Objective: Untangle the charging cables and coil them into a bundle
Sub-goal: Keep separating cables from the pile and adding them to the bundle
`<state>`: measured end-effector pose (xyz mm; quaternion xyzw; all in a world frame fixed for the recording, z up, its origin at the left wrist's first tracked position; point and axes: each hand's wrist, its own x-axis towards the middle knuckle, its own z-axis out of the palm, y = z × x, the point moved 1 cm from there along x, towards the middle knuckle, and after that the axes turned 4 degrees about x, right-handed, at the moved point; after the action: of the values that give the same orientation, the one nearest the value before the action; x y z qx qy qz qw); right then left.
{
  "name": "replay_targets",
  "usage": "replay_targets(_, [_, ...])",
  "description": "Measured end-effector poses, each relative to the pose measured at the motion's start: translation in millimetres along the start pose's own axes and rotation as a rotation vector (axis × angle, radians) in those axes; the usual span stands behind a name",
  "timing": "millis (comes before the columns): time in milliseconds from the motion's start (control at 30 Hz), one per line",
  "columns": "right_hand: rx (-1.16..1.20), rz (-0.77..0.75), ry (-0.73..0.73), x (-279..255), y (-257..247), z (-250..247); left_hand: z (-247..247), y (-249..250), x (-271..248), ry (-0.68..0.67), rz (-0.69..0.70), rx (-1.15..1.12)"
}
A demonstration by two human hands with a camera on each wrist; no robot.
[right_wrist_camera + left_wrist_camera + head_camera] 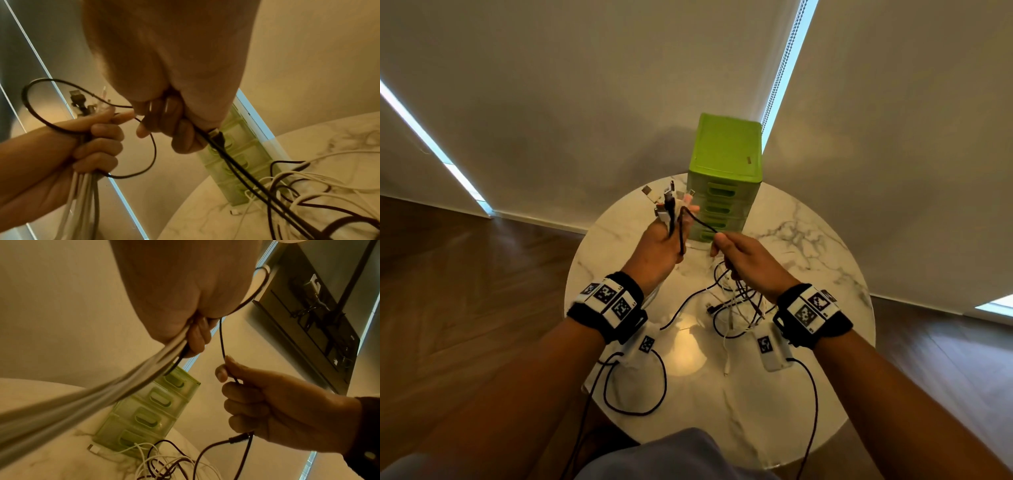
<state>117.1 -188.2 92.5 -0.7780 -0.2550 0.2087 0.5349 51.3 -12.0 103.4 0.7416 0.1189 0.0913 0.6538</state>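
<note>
Two hands are working above a round marble table (808, 219). The left hand (659, 251) is raised with its fingers curled tight around a bunch of cables (82, 194), mostly white with some dark ones, whose plugs (666, 198) are sticking up above the fist while the cords are hanging down below it. The right hand (748, 262) is close beside it, pinching a thin black cable (700, 222) between thumb and forefinger, the other fingers curled round the same cord lower down. That black cable is running from the left fist across to the right hand in a loose loop, then dropping to the table. More cables (736, 305), white and black, are lying in a tangle on the tabletop beneath the right wrist. A green drawer box (726, 164) is standing at the far edge of the table, just behind the hands.
</note>
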Motion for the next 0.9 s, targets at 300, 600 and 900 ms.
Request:
replay_targets(300, [0.261,0.136,-0.132,-7.9,6.3,5.0,2.7,6.2,-15.9,-0.285,0.003,-0.042])
replay_targets(600, [-0.256,0.067,-0.213,-32.3,46.6,14.9,0.3,6.5,-3.0,-0.067,-0.032,-0.13])
replay_targets(900, [-0.344,0.08,-0.059,-39.1,93.3,-10.2,-21.3,9.8,0.7,0.009,0.057,-0.137])
